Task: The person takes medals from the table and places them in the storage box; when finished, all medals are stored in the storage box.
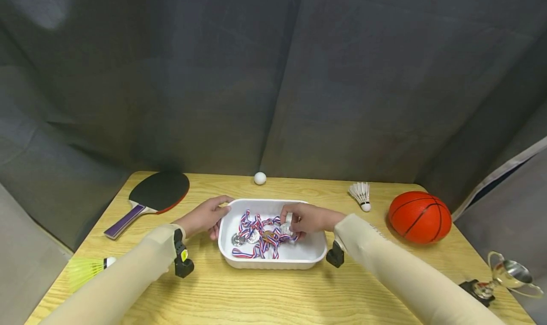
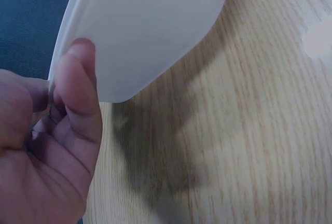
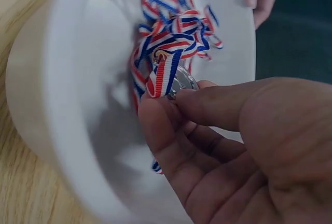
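A white plastic tub [image 1: 273, 264] stands in the middle of the wooden table, holding several medals on red, white and blue ribbons [image 1: 258, 253]. My left hand [image 1: 208, 216] grips the tub's left end, thumb at the rim and fingers curled against the outer wall [image 2: 150, 27]. Inside the right part of the tub, my right hand [image 1: 306, 218] pinches a silver medal [image 3: 182, 81] between thumb and fingers. Its striped ribbon [image 3: 165, 76] hangs over the fingertips beside the tangled pile. Other silver medals [image 1: 238, 239] and a gold one lie among the ribbons.
Behind the tub is a white ball [image 1: 259, 178]. To the left are a table tennis paddle [image 1: 159, 192] and a yellow shuttlecock [image 1: 87, 272]. On the right sit a white shuttlecock [image 1: 361, 195], an orange basketball [image 1: 420, 217] and a gold trophy cup [image 1: 508, 273]. Dark curtain [image 1: 273, 78] hangs behind the table.
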`<state>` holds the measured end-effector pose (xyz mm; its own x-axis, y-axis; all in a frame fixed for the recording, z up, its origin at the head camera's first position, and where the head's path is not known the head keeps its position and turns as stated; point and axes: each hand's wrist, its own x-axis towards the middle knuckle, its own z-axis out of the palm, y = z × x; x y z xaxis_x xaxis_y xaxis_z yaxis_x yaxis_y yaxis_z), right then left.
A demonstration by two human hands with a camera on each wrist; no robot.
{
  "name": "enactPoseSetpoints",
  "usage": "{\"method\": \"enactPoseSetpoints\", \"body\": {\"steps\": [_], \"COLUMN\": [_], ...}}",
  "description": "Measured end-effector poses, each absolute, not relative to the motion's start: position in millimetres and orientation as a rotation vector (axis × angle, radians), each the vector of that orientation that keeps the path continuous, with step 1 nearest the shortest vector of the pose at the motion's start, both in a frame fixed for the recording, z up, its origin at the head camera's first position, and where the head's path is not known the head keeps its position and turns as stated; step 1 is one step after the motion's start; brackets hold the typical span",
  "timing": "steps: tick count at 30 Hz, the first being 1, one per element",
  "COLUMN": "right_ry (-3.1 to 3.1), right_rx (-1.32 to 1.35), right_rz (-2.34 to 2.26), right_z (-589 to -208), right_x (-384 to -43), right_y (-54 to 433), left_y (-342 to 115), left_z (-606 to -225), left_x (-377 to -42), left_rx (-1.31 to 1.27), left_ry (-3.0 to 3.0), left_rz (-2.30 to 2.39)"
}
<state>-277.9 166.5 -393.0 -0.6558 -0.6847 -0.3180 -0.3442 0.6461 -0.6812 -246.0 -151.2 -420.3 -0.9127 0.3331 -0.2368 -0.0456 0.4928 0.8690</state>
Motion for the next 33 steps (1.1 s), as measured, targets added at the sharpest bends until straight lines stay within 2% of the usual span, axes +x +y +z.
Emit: {"method": "enactPoseSetpoints", "body": {"steps": [6,19,33], "right_ry": [2.351,2.421,2.55], "right_rx": [-0.795,-0.601,-0.665], "right_rz": [-0.67,-0.579,-0.456], "right_z": [-400.2,-409.0,-407.8], "right_x": [-278.8,-274.1,-268.4], "right_y": [159.2,148.2,142.4], "left_y": [-150.9,-150.5,-150.4], "left_z": [-421.4,-423.5,-424.4], "left_x": [-246.1,-248.5,-247.9], "left_rx": [0.234,0.211,0.213], "left_ry": [2.37,2.345,2.357], "left_rz": [1.397,1.413,1.414]}}
